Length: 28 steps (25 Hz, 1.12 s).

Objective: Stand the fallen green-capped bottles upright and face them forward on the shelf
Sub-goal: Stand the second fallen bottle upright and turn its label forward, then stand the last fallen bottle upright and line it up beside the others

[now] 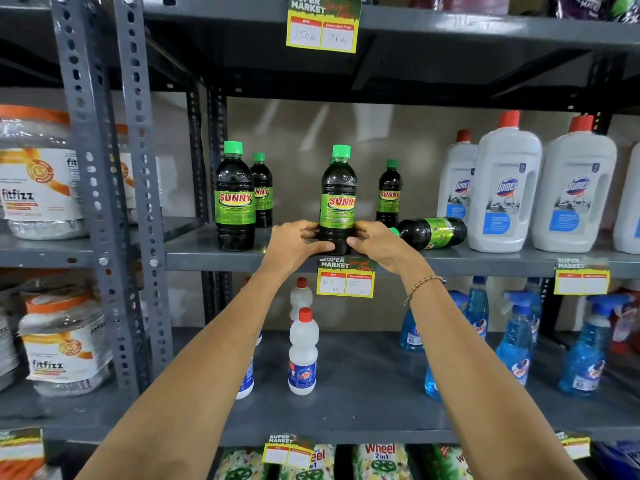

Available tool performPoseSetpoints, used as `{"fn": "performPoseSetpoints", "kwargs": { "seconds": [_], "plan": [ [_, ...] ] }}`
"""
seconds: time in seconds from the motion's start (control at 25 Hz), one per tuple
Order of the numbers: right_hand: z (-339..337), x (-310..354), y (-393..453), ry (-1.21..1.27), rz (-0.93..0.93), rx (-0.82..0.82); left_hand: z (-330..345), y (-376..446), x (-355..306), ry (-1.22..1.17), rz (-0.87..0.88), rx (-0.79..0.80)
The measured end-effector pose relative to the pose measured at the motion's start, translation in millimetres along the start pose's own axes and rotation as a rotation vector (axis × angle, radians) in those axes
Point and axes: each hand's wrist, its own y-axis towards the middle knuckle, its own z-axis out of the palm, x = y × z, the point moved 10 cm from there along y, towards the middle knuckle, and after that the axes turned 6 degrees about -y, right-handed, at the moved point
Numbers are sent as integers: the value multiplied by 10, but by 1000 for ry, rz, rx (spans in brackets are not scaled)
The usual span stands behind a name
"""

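Observation:
A dark green-capped Sunny bottle stands upright at the front middle of the grey shelf, label facing me. My left hand grips its base from the left and my right hand grips it from the right. Just right of it, another green-capped bottle lies on its side, cap pointing left toward my right hand. Three more Sunny bottles stand upright: one at front left, one behind that, one at back right.
Large white Domex jugs with red caps fill the shelf's right part. A price tag hangs on the shelf edge below my hands. Grey slotted uprights bound the left. White bottles and blue spray bottles stand on the shelf below.

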Motion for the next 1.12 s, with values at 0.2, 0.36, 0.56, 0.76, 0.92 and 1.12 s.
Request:
{"fn": "performPoseSetpoints", "kwargs": {
  "seconds": [0.2, 0.36, 0.56, 0.76, 0.92, 1.12],
  "plan": [
    [-465, 9, -220, 136, 18, -294, -209, -359, -287, 71, 309, -345],
    [-1047, -103, -450, 300, 5, -487, 417, -482, -606, 175, 492, -225],
    [-1779, -290, -553, -128, -22, -598, 1359, -513, -614, 650, 529, -171],
    [-1832, -401, -396, -354, -67, -414, 1575, -478, -362, 894, 404, -291],
    [-1754, -439, -292, -432, -147, -218, 1628, -352, -374, 942, 354, -300],
    [-1513, -535, -94, -636, -87, 176, 1635, -299, -410, 989, 380, -316]
  ]
}}
